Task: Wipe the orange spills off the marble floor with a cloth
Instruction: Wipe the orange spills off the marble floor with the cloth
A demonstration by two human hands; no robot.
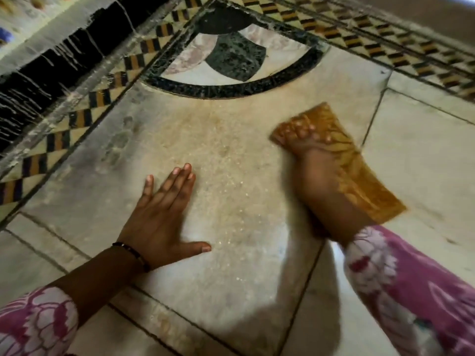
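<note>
An orange-brown cloth (359, 181) lies flat on the pale marble floor (231, 265), right of centre. My right hand (311, 160) presses down on it with fingers spread over its far end; the hand is blurred. My left hand (162, 217) rests flat on the floor at centre left, fingers straight, holding nothing. A faint orange smear with small wet specks (210, 140) spreads over the slab between and beyond the two hands.
A dark curved inlay band (231, 89) and a round patterned medallion (231, 55) lie beyond the smear. A checkered black-and-orange border (84, 116) runs along the left and far right. A dark strip (51, 65) sits behind the left border.
</note>
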